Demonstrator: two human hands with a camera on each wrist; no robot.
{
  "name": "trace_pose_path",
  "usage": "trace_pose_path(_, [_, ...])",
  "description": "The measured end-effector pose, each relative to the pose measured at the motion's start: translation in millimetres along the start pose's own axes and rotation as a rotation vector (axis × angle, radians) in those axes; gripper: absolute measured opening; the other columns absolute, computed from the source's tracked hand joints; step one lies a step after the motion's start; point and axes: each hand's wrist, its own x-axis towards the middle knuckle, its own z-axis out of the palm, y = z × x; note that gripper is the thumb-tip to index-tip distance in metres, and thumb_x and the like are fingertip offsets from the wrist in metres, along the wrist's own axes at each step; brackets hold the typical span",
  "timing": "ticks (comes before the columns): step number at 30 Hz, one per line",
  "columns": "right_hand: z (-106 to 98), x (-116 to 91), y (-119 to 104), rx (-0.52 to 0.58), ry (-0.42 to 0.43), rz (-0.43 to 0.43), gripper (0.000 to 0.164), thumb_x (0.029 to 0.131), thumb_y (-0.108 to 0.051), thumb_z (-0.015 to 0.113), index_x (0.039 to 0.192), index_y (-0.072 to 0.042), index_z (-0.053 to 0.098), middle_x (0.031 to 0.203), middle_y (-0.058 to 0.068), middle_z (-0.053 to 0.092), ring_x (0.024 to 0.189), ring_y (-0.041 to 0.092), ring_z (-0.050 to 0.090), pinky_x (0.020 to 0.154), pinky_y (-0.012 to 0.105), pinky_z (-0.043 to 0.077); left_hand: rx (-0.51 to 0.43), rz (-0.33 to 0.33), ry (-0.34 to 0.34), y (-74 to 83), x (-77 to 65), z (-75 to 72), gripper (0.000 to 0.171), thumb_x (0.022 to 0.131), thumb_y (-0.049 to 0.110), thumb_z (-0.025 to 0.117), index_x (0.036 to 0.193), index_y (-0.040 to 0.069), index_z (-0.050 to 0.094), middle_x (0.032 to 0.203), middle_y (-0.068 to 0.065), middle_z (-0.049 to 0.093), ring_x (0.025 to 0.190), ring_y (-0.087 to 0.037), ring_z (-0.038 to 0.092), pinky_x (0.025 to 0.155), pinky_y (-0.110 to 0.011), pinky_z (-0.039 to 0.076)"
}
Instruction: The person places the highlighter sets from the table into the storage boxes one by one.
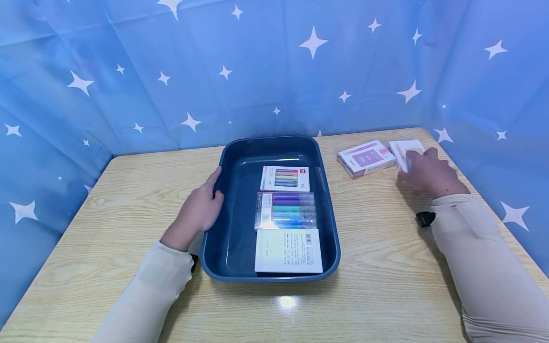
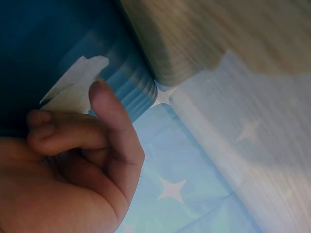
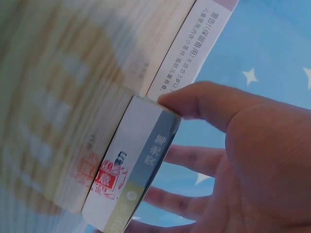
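At far right, the outstretched right hand (image 1: 432,174) grips 1 white box (image 3: 131,158).

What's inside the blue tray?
Nearest first: a white box, a clear pen pack and a red-labelled box. The tray floor beneath them is covered and can't be seen.

Curtain (image 1: 257,47) behind table (image 1: 107,238) and along both sides. Tray (image 1: 274,279) mid-table, left hand (image 1: 199,207) at its left rim. In tray, down the right half, far to near: marker box (image 1: 291,178), pen pack (image 1: 286,211), carton (image 1: 289,251), the last by the front wall. Right of tray, toward table's back: pen box (image 1: 366,158); just right of that, packet (image 1: 402,146) at right hand (image 1: 431,175), near table's right edge.
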Motion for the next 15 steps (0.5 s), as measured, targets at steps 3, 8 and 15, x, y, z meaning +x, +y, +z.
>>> trace_pose_path(3, [-0.4, 0.4, 0.0, -0.002, -0.026, 0.004, 0.069, 0.095, -0.027, 0.05, 0.149, 0.009, 0.025, 0.122, 0.043, 0.023, 0.075, 0.045, 0.05, 0.056, 0.048, 0.044, -0.001, 0.0, -0.001, 0.0, -0.1, 0.1, 0.062, 0.105, 0.024, 0.033, 0.163, 0.025, 0.008, 0.056, -0.005, 0.047, 0.046, -0.024, 0.051, 0.049, -0.033, 0.046])
trace_pose_path(8, [-0.2, -0.1, 0.2, -0.008, -0.03, 0.006, 0.072, 0.096, -0.032, 0.052, 0.149, 0.008, 0.024, 0.122, 0.042, 0.025, 0.078, 0.046, 0.05, 0.057, 0.049, 0.044, 0.0, 0.0, -0.002, 0.0, 0.2, 0.1, 0.062, 0.105, 0.025, 0.033, 0.163, 0.026, 0.008, 0.056, -0.005, 0.047, 0.046, -0.024, 0.051, 0.049, -0.034, 0.046])
trace_pose_path(15, [-1.2, -1.6, -0.9, 0.0, -0.037, 0.012, 0.076, 0.095, -0.035, 0.052, 0.152, 0.005, 0.021, 0.121, 0.042, 0.027, 0.079, 0.046, 0.05, 0.058, 0.05, 0.044, -0.004, 0.0, -0.003, 0.2, -0.1, -0.4, 0.063, 0.105, 0.024, 0.033, 0.163, 0.026, 0.008, 0.056, -0.005, 0.047, 0.046, -0.024, 0.051, 0.049, -0.034, 0.045])
